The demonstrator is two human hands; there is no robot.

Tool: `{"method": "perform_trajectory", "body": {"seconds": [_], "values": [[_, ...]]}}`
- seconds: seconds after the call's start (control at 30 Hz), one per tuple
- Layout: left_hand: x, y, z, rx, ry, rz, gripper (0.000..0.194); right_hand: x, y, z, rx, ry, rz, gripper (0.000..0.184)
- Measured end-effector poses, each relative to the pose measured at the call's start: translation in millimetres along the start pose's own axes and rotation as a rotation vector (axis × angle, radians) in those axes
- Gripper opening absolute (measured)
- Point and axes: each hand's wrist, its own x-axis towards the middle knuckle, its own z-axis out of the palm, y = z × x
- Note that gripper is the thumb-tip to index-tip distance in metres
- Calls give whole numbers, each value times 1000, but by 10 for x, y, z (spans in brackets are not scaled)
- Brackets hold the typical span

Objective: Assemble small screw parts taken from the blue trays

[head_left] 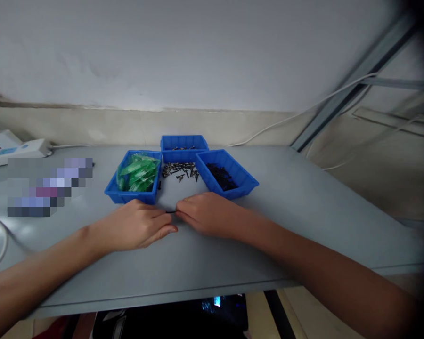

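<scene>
A thin black piece (170,212) spans the small gap between my two hands; it is too small to make out its kind. The fingers of my left hand (139,227) are curled, closed on its left end, with the thumb pointing right below it. My right hand (210,214), with a ring on one finger, pinches its right end; the fingertips are partly hidden. Beyond my hands lies a loose pile of small screws (180,169). Left of the pile, a blue bin (127,195) holds green plastic packets (141,172). To the right, another blue bin (245,183) holds dark slender parts (221,176).
A third blue bin (183,141) with small metal parts stands behind the pile, near the wall. At left are a power strip (24,153), a pixelated object (53,186) and a white cable (3,240). A metal frame post (339,94) rises at right.
</scene>
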Motion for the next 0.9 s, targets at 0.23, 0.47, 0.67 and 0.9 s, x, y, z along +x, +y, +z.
{"method": "perform_trajectory", "body": {"seconds": [0.23,0.47,0.67,0.9], "values": [[-8,-1,-16,-41,-85,-66,34,-4,21,10,-3,11,16,19],[-3,20,-9,-1,-116,-123,33,2,3,-3,0,4,22,21],[-2,9,23,35,-125,-261,30,5,0,-6,-14,15,-25,23],[8,-13,34,-5,-168,-254,27,-2,-2,14,-28,18,-53,22]]}}
